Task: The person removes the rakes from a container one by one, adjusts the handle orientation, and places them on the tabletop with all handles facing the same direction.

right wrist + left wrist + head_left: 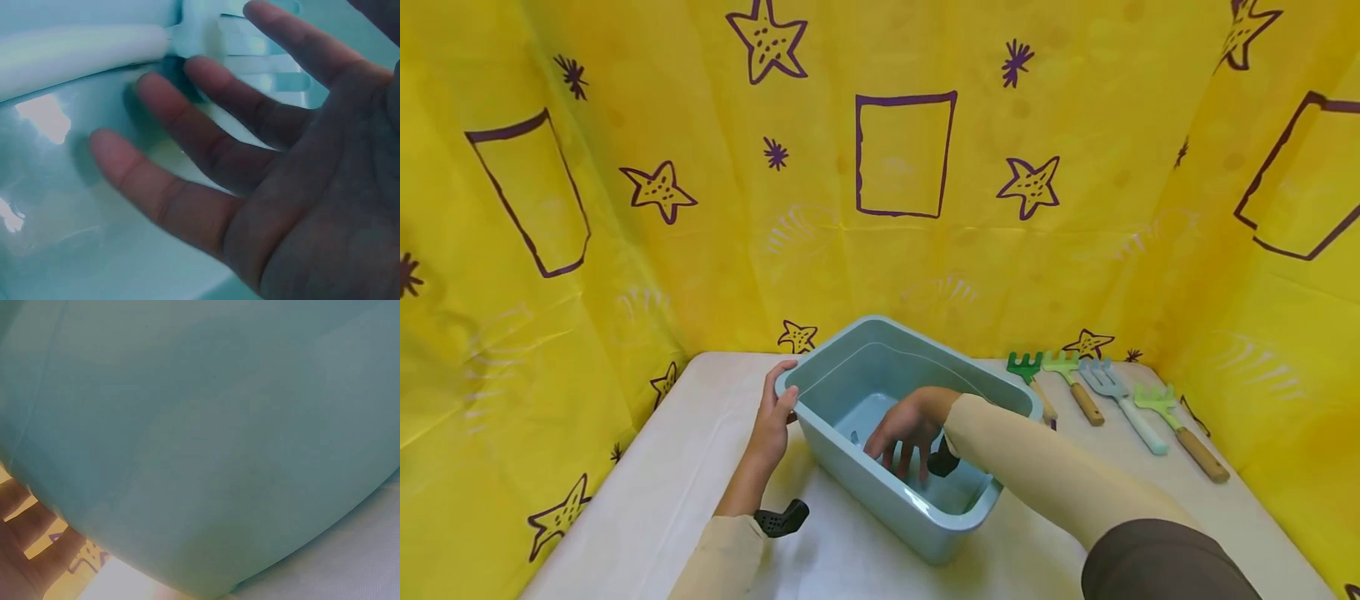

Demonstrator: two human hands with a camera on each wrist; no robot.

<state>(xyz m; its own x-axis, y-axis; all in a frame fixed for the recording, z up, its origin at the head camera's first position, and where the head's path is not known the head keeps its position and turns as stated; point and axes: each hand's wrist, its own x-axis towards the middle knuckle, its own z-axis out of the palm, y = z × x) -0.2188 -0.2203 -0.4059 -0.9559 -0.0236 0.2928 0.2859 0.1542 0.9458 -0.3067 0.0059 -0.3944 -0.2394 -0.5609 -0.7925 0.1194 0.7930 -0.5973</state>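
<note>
A blue-grey plastic tub [868, 483] stands at an angle on the table. My left hand [771, 425] grips its left corner, with the thumb over the rim and the fingers outside. In the left wrist view the tub's wall [219, 437] fills most of the picture, and part of the left hand [31, 556] shows at the lower left. Inside the tub, my right hand [910, 425] reaches down with its fingers spread. Close by those fingers, the right wrist view shows a small hand fork with a white handle [81, 53] and pale tines, lying on the tub's bottom. Nothing is held there.
Right of the tub lie several garden hand tools: a dark green rake [1024, 367], a light green rake [1084, 400], a pale blue fork [1108, 383] and another light green rake [1195, 450]. A yellow patterned curtain [895, 267] surrounds the white table [647, 467].
</note>
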